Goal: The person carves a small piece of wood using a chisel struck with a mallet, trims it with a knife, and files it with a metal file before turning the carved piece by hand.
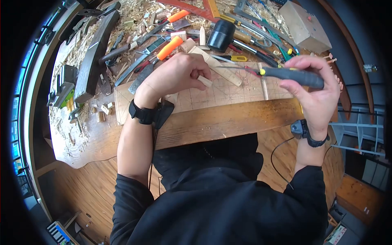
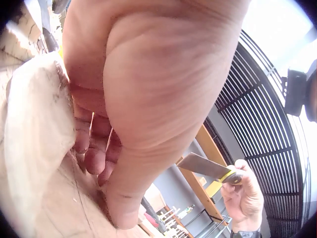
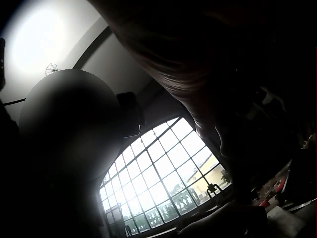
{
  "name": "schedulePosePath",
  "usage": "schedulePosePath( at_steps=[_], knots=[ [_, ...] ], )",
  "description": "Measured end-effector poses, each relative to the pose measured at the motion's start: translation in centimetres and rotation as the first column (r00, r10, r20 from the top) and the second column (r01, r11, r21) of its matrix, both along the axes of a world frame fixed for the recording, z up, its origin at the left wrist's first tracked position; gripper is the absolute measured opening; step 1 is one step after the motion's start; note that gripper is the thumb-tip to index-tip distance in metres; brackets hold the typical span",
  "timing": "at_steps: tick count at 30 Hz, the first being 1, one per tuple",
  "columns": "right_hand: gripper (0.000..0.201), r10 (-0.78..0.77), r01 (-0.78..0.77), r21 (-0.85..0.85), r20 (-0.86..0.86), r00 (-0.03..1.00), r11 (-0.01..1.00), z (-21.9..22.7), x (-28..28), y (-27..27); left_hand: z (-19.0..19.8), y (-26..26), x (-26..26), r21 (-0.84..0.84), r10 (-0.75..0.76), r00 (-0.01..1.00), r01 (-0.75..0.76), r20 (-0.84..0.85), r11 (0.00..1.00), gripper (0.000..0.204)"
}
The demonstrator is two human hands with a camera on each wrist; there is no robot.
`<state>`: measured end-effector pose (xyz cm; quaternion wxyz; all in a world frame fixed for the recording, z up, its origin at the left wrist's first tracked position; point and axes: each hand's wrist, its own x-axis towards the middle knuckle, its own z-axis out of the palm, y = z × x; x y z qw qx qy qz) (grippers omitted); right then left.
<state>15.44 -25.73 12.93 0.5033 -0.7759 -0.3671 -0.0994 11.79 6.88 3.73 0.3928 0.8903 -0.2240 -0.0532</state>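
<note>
In the head view the left hand pinches a small pale wood piece just above a marked wooden board. To its right, raised over the board's right end, the right hand grips the dark handle of a saw, whose blade points left. The left wrist view has the left hand large, its fingers curled, and beyond it the right hand with the saw blade upright in the air. In the right wrist view the hand is mostly dark, and the saw cannot be made out.
A black mallet, orange-handled chisels and several other tools lie behind the board among shavings. A long wooden plane stands at left, near a metal vise-like tool. A wooden block sits back right. The bench's front edge faces the person.
</note>
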Motion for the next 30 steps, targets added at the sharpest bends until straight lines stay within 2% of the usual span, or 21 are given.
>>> schedulePosePath(
  at_steps=[3,5,7,8,9,11,12,13,15,16,17,19,20,21,23,24,27,30],
  knots=[
    [0.056,0.006,-0.006,0.006,-0.019,1.0,1.0,0.2,0.3,0.6,0.0,-0.1,-0.2,-0.03,0.014,1.0,-0.014,0.013,0.999,0.032],
    [0.055,0.051,-0.051,-0.001,-0.022,0.998,0.999,0.0,0.8,0.8,-0.5,0.0,-0.2,-0.039,-0.002,1.0,0.002,0.012,0.999,0.032],
    [0.063,0.101,-0.092,0.085,-0.111,0.989,0.992,-0.3,1.1,1.0,-0.3,0.0,-0.2,-0.046,0.027,1.0,-0.027,-0.011,0.999,0.031],
    [0.036,-0.014,0.014,0.099,-0.004,1.0,0.995,-0.3,0.1,3.5,-0.3,0.0,-0.2,-0.022,0.026,1.0,-0.026,0.012,0.999,0.031],
    [0.036,-0.018,0.02,0.101,-0.019,1.0,0.995,-1.0,0.0,4.4,-0.4,0.1,-0.2,-0.019,0.022,1.0,-0.022,-0.003,1.0,0.031],
    [0.031,0.068,-0.016,0.344,-0.138,0.988,0.939,-2.2,0.2,5.5,-0.6,0.1,-0.1,0.025,0.016,0.999,-0.017,0.029,1.0,0.03],
    [0.04,0.114,-0.072,0.251,-0.154,0.981,0.965,-0.8,-0.9,6.1,-0.6,0.0,-0.2,0.02,0.021,0.999,-0.022,0.031,1.0,0.028],
    [0.04,0.112,-0.068,0.253,-0.163,0.98,0.965,-2.0,-0.3,6.2,-0.6,-0.1,-0.2,0.021,0.019,1.0,-0.019,0.022,1.0,0.028],
    [0.036,0.363,-0.332,0.357,-0.019,0.932,0.873,-5.9,2.3,6.7,-0.6,-0.1,-0.2,0.022,0.038,0.999,-0.038,0.009,0.999,0.027],
    [0.035,0.399,-0.398,0.284,0.059,0.915,0.872,-6.6,3.2,6.9,-0.5,-0.2,-0.1,0.023,0.036,0.999,-0.036,0.003,0.999,0.027],
    [0.035,0.398,-0.396,0.287,0.054,0.916,0.872,-5.9,3.1,7.0,-0.4,-0.3,-0.1,0.009,0.04,0.999,-0.04,-0.014,0.999,0.028],
    [0.034,0.508,-0.465,0.325,-0.061,0.859,0.824,-3.8,2.4,7.7,-0.4,-0.4,-0.1,-0.005,0.043,0.998,-0.043,-0.036,0.999,0.029],
    [0.03,0.466,-0.438,0.347,0.003,0.885,0.829,-6.1,3.6,8.4,-0.4,-0.5,-0.2,-0.007,0.055,0.998,-0.055,-0.027,0.998,0.029],
    [0.03,0.465,-0.436,0.349,0.0,0.885,0.83,-5.8,3.3,9.1,-0.3,-0.6,-0.3,-0.009,0.067,0.998,-0.067,-0.016,0.998,0.03],
    [0.027,0.558,-0.508,0.528,0.076,0.826,0.68,-5.1,2.5,10.3,0.6,-1.0,-0.6,0.022,0.075,0.997,-0.074,-0.025,0.997,0.03],
    [0.017,0.685,-0.586,0.569,0.055,0.727,0.576,-6.1,3.8,10.5,0.8,-1.2,-0.6,0.052,0.085,0.996,-0.083,-0.03,0.995,0.03],
    [0.017,0.659,-0.543,0.602,0.037,0.751,0.585,-6.0,3.3,11.2,-0.3,-1.1,-0.4,-0.015,0.085,0.996,-0.085,0.017,0.996,0.031],
    [0.018,0.63,-0.498,0.637,0.025,0.776,0.588,-5.6,2.8,12.2,-0.8,-1.1,-0.3,0.037,0.09,0.991,-0.094,0.101,0.995,0.032]
  ],
)
